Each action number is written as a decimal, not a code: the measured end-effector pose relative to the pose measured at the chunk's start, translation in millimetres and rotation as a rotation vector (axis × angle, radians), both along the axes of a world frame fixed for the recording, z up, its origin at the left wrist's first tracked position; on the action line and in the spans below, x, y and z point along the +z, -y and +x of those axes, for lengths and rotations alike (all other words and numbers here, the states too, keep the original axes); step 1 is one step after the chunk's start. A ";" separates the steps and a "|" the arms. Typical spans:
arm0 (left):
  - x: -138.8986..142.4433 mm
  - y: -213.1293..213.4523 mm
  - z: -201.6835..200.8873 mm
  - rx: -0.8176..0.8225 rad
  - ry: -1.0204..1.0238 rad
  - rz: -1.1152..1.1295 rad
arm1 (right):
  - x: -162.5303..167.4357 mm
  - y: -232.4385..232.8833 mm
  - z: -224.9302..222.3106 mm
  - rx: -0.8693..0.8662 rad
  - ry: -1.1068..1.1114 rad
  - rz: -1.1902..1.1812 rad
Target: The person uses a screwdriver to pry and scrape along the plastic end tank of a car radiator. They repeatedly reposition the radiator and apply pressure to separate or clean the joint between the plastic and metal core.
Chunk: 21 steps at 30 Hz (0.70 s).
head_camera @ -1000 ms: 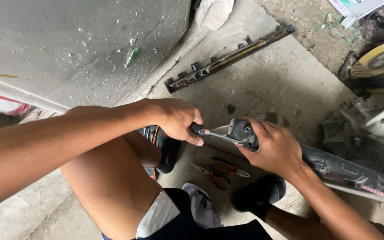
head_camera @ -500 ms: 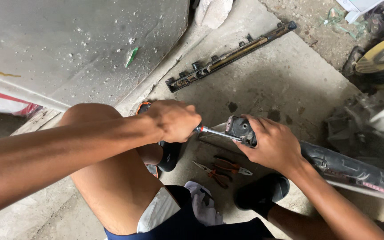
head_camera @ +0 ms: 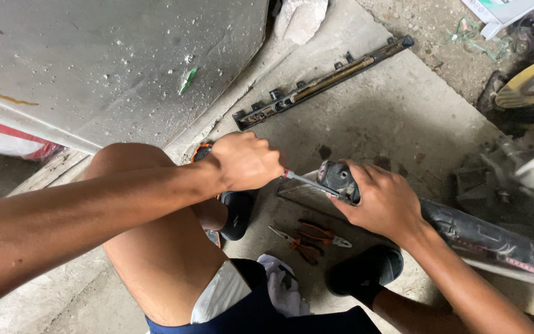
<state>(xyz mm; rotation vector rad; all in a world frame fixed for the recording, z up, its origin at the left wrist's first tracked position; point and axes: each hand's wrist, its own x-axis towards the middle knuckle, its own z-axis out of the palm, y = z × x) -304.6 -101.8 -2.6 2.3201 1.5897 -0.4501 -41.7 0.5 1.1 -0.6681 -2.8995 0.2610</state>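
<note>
Nearest: white cloth (head_camera: 282,287) lying between the legs, black shoe (head_camera: 366,272) to its right. Just beyond, red-handled pliers (head_camera: 310,237) lie on the concrete floor (head_camera: 403,117), untouched. Left hand (head_camera: 245,162) is clenched tight in a fist around the screwdriver (head_camera: 307,180) handle; handle fully hidden in the fist, only the metal shaft shows, running right and slightly down. Shaft tip meets the black end cap (head_camera: 336,176) of the radiator (head_camera: 465,229). Right hand (head_camera: 387,201) is wrapped over the radiator end, fingers curled around the black cap, firm grasp, thumb side toward the screwdriver tip. Radiator runs from centre to the right edge, resting low on the floor. Second black shoe (head_camera: 237,213) sits under the left forearm. Farther: long black plastic strip (head_camera: 322,81) with clips lies diagonally on the concrete, well apart from the hands. Far left a large grey panel (head_camera: 112,68); far right a yellow disc-shaped part (head_camera: 533,86).
</note>
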 end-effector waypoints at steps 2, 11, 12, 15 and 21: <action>-2.2 1.6 1.4 0.061 0.066 0.011 | -1.7 -0.6 -0.8 -0.002 0.030 -0.001; 23.6 -13.8 -2.1 0.240 0.172 -0.511 | -4.7 0.8 -0.9 -0.005 0.035 0.017; 24.5 -16.1 -3.0 0.249 0.173 -0.583 | -4.0 1.0 -1.0 -0.001 0.031 0.022; 18.4 -17.6 -2.4 0.309 0.272 -0.568 | -1.9 1.6 -1.3 -0.015 0.019 0.019; 6.4 7.1 2.0 0.252 0.296 -0.232 | -0.8 3.6 0.7 0.001 -0.017 0.024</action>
